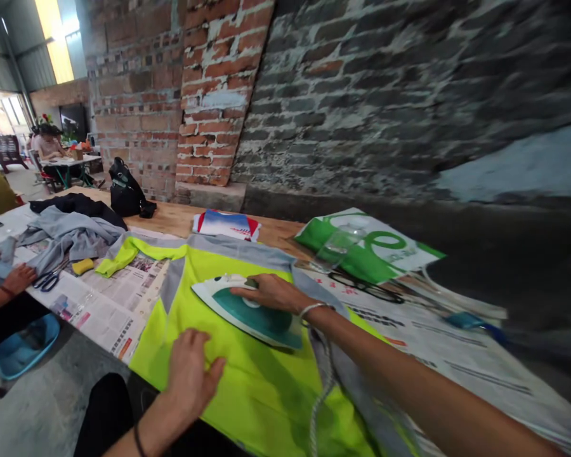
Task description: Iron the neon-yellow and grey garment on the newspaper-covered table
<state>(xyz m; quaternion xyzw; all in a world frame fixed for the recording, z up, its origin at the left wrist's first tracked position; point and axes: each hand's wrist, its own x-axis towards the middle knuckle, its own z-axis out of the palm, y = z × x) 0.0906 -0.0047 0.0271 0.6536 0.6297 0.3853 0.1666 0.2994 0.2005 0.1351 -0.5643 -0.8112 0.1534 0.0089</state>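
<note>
A neon yellow and grey garment (266, 393) lies spread over newspaper on the table. On it rests a white and teal iron (228, 304), its pointed end toward the left. My right hand (273, 293) is wrapped round the iron's handle, a bracelet on the wrist. The iron's braided cord (316, 412) runs down toward the near edge. My left hand (193, 368) is over the garment, just left of and nearer than the iron, with its thumb apart from the fingers and nothing in it.
Left are a yellow sponge (82, 266), scissors (47, 279), grey cloth (76, 231) and another person's hands (19, 278). Behind stand a black bag (125, 190) and a brick wall. A green and white bag (371, 244) and glasses (366, 289) lie right. A blue basin (26, 349) is below.
</note>
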